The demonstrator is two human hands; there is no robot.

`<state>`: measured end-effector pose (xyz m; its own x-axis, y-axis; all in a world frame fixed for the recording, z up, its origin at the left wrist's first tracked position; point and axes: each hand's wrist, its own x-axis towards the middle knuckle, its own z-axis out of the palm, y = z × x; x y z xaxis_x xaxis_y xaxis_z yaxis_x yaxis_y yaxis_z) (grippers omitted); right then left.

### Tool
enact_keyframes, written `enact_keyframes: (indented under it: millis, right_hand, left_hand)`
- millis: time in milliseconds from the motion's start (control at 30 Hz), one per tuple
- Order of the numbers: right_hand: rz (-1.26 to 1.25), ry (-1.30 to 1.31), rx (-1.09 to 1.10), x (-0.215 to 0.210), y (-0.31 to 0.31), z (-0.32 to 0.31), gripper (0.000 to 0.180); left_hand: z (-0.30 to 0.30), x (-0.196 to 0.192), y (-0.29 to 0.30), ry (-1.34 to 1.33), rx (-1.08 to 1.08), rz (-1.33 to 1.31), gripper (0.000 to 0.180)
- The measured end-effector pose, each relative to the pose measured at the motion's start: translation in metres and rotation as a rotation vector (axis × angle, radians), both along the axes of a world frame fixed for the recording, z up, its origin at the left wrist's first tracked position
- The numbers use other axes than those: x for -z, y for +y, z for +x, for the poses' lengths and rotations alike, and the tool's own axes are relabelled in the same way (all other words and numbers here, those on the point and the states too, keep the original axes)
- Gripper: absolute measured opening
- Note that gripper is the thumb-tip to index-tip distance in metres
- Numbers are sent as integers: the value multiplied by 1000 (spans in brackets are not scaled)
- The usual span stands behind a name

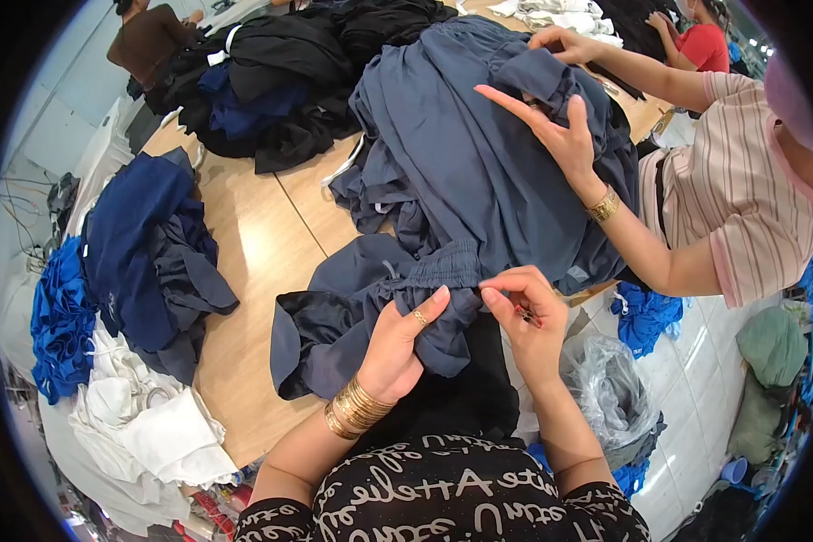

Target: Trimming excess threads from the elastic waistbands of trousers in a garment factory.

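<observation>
A slate-grey garment with a gathered elastic waistband (443, 264) lies across my lap and the table edge. My left hand (396, 348), with bracelets and a ring, grips its cloth just below the waistband, thumb on top. At the waistband's right end, my right hand (528, 312) pinches the edge between thumb and forefinger. A small dark object (527, 317) shows inside the curled fingers of that hand; its kind is not clear. The garment's opening (312, 339) at the left shows a darker inside.
A large grey garment pile (452, 135) stands ahead, where a co-worker's hands (565, 135) handle cloth. Navy (140, 244), white (154, 420) and black piles (289, 72) sit around the wooden table (262, 226). A clear plastic bag (610, 384) stands at my right.
</observation>
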<state>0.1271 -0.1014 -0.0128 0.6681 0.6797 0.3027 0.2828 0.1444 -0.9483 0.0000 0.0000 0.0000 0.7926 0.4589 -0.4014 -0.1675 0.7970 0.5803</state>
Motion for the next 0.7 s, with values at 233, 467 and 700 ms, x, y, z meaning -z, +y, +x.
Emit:
enact_keyframes:
  millis: [233, 467, 700]
  right_hand:
    - [-102, -196, -10, -20, 6, 8, 27]
    - [28, -388, -4, -9, 14, 9, 26]
    - [182, -593, 105, -4, 24, -5, 23]
  left_hand:
    - [-2, 4, 0, 14, -8, -4, 29]
    - [-6, 0, -1, -25, -28, -58, 30]
    - [-9, -3, -4, 21, -89, 95, 33]
